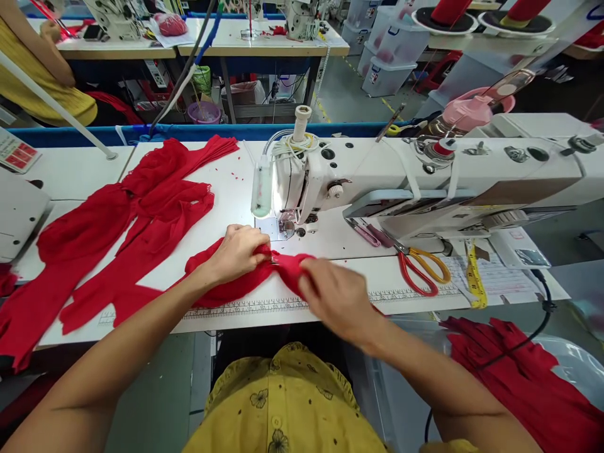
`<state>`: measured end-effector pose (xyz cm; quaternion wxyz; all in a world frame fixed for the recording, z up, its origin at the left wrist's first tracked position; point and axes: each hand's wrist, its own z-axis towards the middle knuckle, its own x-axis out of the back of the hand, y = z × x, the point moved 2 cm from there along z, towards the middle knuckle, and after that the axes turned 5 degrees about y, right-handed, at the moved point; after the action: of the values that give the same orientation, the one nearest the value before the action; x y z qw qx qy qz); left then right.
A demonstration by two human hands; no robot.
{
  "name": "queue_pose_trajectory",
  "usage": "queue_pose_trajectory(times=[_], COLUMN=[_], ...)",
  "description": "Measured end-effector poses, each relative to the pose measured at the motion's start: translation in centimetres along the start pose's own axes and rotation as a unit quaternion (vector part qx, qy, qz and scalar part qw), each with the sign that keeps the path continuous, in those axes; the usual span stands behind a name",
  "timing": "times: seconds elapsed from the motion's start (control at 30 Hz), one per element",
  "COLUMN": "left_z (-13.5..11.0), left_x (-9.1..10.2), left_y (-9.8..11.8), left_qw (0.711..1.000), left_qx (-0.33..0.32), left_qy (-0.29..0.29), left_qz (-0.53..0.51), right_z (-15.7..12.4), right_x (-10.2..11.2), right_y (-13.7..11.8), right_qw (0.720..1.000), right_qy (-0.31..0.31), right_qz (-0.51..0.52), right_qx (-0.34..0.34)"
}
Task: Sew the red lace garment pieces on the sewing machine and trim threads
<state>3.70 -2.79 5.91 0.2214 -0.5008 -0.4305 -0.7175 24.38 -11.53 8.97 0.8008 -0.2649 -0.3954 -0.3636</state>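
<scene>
My left hand [240, 250] is closed on a piece of red fabric [245, 283] that lies on the white table just in front of the sewing machine's needle [285, 225]. Its fingers pinch the cloth near a fold. My right hand [336, 297] grips the same piece from the right, slightly blurred by motion, with its fingers curled into the cloth. The white sewing machine [425, 176] stands behind both hands, its lamp lit.
A pile of red fabric pieces [117, 233] covers the table's left side. Scissors with red and yellow handles [422, 267] and a yellow tape measure [474, 280] lie to the right. More red fabric [519, 371] fills a bin at lower right. Another person in yellow [38, 69] sits at upper left.
</scene>
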Motion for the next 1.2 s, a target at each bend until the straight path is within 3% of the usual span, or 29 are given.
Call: queue_pose_trajectory(times=[0.07, 0.13, 0.3, 0.37, 0.5, 0.6, 0.7, 0.8, 0.87, 1.0, 1.1, 1.2], left_z=[-0.8, -1.9, -4.3, -4.7, -5.1, -5.9, -7.5, -8.9, -9.2, -8.4, -7.8, -7.8], left_x=[0.3, 0.6, 1.2, 1.3, 1.3, 1.3, 1.5, 1.2, 0.8, -0.2, -0.3, 0.4], left_y=[0.1, 0.1, -0.2, -0.2, -0.1, 0.1, 0.6, 1.3, 1.7, 1.9, 1.7, 1.6], left_qw=[0.998, 0.992, 0.973, 0.967, 0.963, 0.962, 0.946, 0.936, 0.940, 0.949, 0.956, 0.964], left_qx=[-0.014, -0.013, 0.016, 0.018, 0.030, 0.031, 0.040, 0.033, 0.024, -0.003, -0.008, 0.005], left_qy=[0.061, 0.128, 0.213, 0.229, 0.235, 0.239, 0.281, 0.303, 0.309, 0.301, 0.272, 0.233], left_qz=[0.000, -0.017, -0.089, -0.109, -0.126, -0.132, -0.158, -0.176, -0.142, -0.095, -0.112, -0.126], right_z=[-0.3, -0.5, 0.0, 0.2, 0.3, 0.4, 0.6, 0.9, 1.0, 1.3, 1.9, 2.7], right_x=[0.3, 0.1, -2.7, -4.2, -6.2, -6.9, -7.0, -6.4, -5.9, -4.9, -4.2, -3.7], right_y=[-2.2, -3.0, -0.1, 0.3, -1.3, -2.4, -2.3, -2.0, -2.0, -1.9, -1.4, -0.7], right_qw=[0.988, 0.968, 0.956, 0.924, 0.842, 0.810, 0.837, 0.887, 0.901, 0.901, 0.893, 0.854], right_qy=[-0.089, -0.128, -0.040, -0.059, -0.089, -0.075, -0.046, -0.014, -0.007, -0.006, -0.045, -0.114], right_qz=[0.105, 0.190, 0.277, 0.350, 0.488, 0.521, 0.477, 0.409, 0.396, 0.398, 0.410, 0.459], right_qx=[0.076, 0.099, -0.089, -0.141, -0.213, -0.256, -0.264, -0.213, -0.179, -0.171, -0.181, -0.215])
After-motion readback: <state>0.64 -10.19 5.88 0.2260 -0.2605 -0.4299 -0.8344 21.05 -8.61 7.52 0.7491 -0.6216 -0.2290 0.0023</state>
